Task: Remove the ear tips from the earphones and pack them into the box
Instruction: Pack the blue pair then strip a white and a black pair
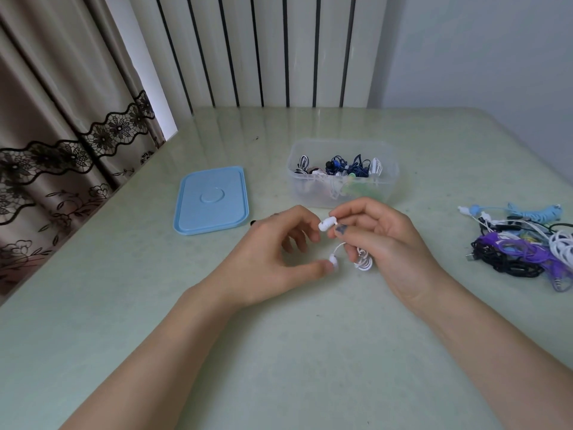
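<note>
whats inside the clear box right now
The clear box holds bundled earphones: blue, white and black-and-white striped cords. Its cloudy wall blurs whatever lies lower down, so loose ear tips can't be confirmed.

No legible text, labels, brands or numbers anywhere in view. The lid (212,200) carries only a plain raised oval, no lettering. The box (342,172) is unmarked as far as can be seen.
</note>
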